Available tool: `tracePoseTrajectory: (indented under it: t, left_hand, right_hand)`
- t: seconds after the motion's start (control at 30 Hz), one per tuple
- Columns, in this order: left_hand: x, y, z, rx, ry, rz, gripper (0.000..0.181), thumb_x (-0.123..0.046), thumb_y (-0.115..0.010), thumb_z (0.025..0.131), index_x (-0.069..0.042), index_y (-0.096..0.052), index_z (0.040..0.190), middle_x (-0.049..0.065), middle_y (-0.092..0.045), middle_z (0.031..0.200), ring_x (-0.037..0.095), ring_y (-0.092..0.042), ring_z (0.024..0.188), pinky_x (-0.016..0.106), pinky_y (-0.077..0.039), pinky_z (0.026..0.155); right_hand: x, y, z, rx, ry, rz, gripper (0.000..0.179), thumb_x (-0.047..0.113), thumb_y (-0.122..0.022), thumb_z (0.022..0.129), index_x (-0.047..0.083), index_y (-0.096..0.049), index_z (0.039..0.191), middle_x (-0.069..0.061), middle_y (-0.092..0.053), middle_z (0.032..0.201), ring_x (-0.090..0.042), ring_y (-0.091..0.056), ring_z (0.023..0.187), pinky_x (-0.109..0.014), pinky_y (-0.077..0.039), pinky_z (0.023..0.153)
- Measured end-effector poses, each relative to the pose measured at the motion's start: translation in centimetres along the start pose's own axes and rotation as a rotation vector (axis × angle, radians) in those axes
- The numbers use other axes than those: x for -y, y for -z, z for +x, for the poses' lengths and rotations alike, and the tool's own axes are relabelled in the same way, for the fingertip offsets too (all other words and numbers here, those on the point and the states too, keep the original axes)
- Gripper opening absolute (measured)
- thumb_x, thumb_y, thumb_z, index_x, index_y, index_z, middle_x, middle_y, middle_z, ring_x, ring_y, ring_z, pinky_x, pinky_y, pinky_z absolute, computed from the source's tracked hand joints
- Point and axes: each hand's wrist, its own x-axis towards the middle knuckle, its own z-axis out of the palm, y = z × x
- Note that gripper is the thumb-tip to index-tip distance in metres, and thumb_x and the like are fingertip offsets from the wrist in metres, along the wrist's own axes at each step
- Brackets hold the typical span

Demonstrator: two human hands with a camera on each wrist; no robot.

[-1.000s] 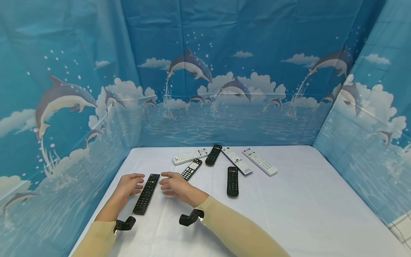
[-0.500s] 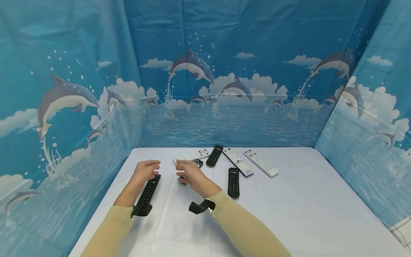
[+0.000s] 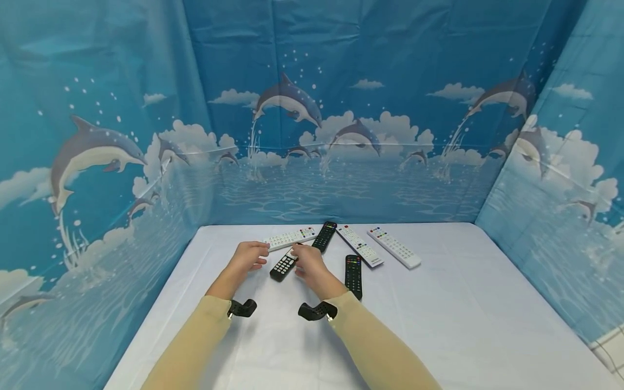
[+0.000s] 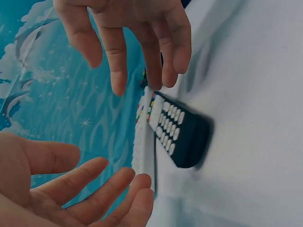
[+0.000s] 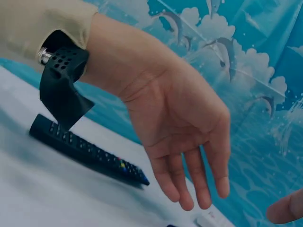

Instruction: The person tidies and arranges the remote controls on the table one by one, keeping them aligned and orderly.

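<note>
The white-buttoned remote (image 3: pixel 283 266) is black, face up; it lies aslant. It sits just nearside of the leftmost white remote (image 3: pixel 291 238).

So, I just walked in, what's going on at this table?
A person's left hand and right hand are out over a white-covered table, on either side of a black remote with white buttons. Neither seems to grip anything, though whether the right one touches that remote is hard to tell. Three white remotes and more black remotes lie on the table too.
</note>
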Motion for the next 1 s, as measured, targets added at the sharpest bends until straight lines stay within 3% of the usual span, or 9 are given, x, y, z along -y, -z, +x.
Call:
tracePoseTrajectory:
  t: [0.17,0.33,0.53,0.8,1.0]
  left_hand:
    - [0.5,-1.7,1.2,0.018,0.010,0.001,0.038,-0.008,-0.060,0.096,-0.003,-0.065,0.133,0.017,-0.056,0.139,0.033,-0.062,0.104,0.045,-0.053,0.092]
    - [1.3,-2.8,1.7,0.018,0.025,0.031,0.036,-0.008,-0.060,0.094,-0.004,-0.068,0.129,0.014,-0.061,0.129,0.025,-0.061,0.098,0.041,-0.054,0.084]
    - [1.5,-3.0,1.9,0.061,0.023,0.028,0.037,-0.008,-0.060,0.096,-0.004,-0.066,0.133,0.013,-0.064,0.124,0.025,-0.064,0.101,0.038,-0.056,0.083]
    - [1.8,-3.5,2.1,0.087,0.019,0.025,0.032,-0.001,-0.061,0.095,-0.001,-0.069,0.127,0.013,-0.067,0.117,0.022,-0.065,0.100,0.037,-0.057,0.082]
    - [2.3,-3.7,1.8,0.073,-0.007,0.045,0.034,0.006,-0.064,0.089,0.001,-0.071,0.123,0.016,-0.067,0.119,0.019,-0.064,0.092,0.033,-0.058,0.073]
  right_hand:
    - [-0.9,0.3,0.5,-0.055,0.022,-0.050,0.049,0.011,-0.058,0.092,0.000,-0.056,0.140,-0.015,-0.052,0.134,-0.033,-0.048,0.110,-0.050,-0.049,0.096]
    - [-1.7,0.2,0.8,-0.068,0.052,-0.127,0.052,0.008,-0.059,0.090,0.000,-0.054,0.141,-0.018,-0.054,0.134,-0.035,-0.052,0.113,-0.048,-0.052,0.095]
    - [-2.3,-0.2,1.4,-0.059,0.105,-0.257,0.054,0.004,-0.061,0.091,0.000,-0.051,0.144,-0.021,-0.054,0.135,-0.030,-0.058,0.114,-0.041,-0.057,0.087]
    - [-2.9,-0.3,1.6,-0.101,0.204,-0.431,0.057,-0.001,-0.065,0.085,-0.002,-0.055,0.141,-0.020,-0.061,0.126,-0.020,-0.062,0.094,-0.029,-0.058,0.069]
    - [-3.7,0.1,1.7,-0.114,0.236,-0.403,0.058,-0.008,-0.068,0.080,-0.004,-0.059,0.136,-0.018,-0.065,0.113,-0.017,-0.064,0.083,-0.028,-0.059,0.065]
